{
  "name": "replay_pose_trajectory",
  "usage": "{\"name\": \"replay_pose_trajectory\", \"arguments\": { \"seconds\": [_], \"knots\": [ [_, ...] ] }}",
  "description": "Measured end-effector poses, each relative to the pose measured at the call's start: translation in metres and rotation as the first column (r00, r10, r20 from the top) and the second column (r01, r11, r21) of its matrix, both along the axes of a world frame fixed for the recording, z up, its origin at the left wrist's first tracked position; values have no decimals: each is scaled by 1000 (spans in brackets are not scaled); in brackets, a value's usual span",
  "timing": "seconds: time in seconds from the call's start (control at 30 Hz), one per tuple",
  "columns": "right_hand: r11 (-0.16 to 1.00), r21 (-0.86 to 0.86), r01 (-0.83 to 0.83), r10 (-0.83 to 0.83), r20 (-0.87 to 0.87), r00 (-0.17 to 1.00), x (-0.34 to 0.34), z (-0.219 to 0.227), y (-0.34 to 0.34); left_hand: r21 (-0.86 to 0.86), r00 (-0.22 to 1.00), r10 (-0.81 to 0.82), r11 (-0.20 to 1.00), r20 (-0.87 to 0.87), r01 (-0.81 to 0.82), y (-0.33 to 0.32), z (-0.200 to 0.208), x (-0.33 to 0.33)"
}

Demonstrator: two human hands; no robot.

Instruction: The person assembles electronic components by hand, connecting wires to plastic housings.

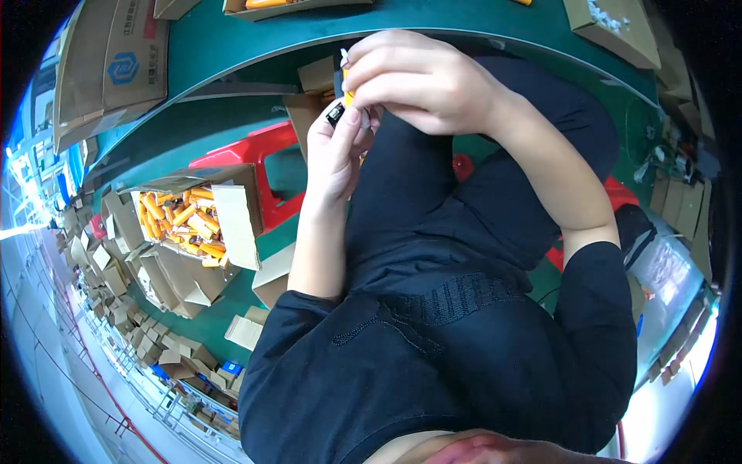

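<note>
Yellow piece (348, 98) partly covered by right hand (433, 83). Shallow carton (328, 9) cut off by top edge. Red stool (247, 149) partly hidden by open box (236, 228). White bits (605, 17) too small to be identified.

left head-worn fisheye, close above chest (479, 363), facing down across lap (410, 185), table (464, 15).

Yellow piece (349, 99), partly hidden, black part (335, 114) beside
</note>
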State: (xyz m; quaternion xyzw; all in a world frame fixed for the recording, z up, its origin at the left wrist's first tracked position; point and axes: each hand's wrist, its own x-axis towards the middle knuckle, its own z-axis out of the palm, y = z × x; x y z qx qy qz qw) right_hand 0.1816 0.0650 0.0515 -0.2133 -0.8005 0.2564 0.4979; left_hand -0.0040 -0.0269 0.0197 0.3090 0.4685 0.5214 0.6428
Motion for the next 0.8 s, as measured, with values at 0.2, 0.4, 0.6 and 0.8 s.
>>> {"name": "replay_pose_trajectory", "arguments": {
  "seconds": [0.2,0.4,0.6,0.8],
  "knots": [
    [845,-520,-124,-121,-412,903,-30,-12,-9,37,984,64,997,169,-71,5,14,15],
    [700,-678,-223,-136,-433,891,-28,-11,-11,22,977,89,995,195,-95,4,7,19],
    [646,-720,-255,-23,-352,936,-23,-19,1,-8,981,78,997,176,-78,4,6,27],
    [402,-830,-387,36,-408,912,-13,7,12,-13,962,73,997,265,-72,4,2,19]
  ]
}}
